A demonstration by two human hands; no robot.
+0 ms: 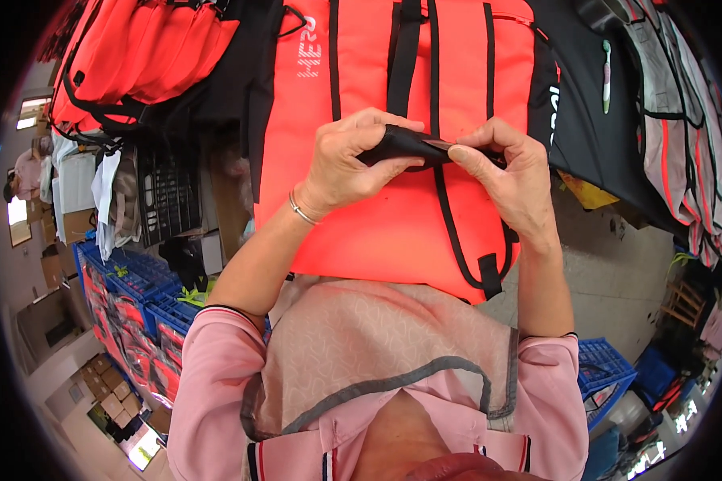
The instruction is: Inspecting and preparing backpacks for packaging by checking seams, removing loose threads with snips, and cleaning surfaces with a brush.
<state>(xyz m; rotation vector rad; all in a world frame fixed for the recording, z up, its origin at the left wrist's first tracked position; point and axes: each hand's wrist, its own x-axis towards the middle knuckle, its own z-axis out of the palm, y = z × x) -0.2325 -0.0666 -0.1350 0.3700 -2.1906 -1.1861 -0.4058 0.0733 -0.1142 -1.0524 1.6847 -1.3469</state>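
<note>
An orange-red bag (pixel 377 232) with black straps and trim lies in front of me, reaching toward my apron. Above its middle, a folded black fabric handle wrap (pixel 401 146) is stretched between my hands. My left hand (pixel 349 152) is closed on its left end, thumb below and fingers above. The thumb and fingers of my right hand (pixel 501 164) pinch together at the right end. A thin pointed greyish piece (pixel 440 145) sticks out from that pinch against the black fabric; its kind is unclear. A loose black strap (pixel 449 216) runs down the bag's front.
More orange-red bags (pixel 144 56) are piled at the far left. A toothbrush (pixel 606 76) lies on the black table cover (pixel 573 48) at the far right, near hanging grey bags (pixel 670 104). Blue crates (pixel 128 276) stand at the left, and another blue crate (pixel 606 369) at the lower right.
</note>
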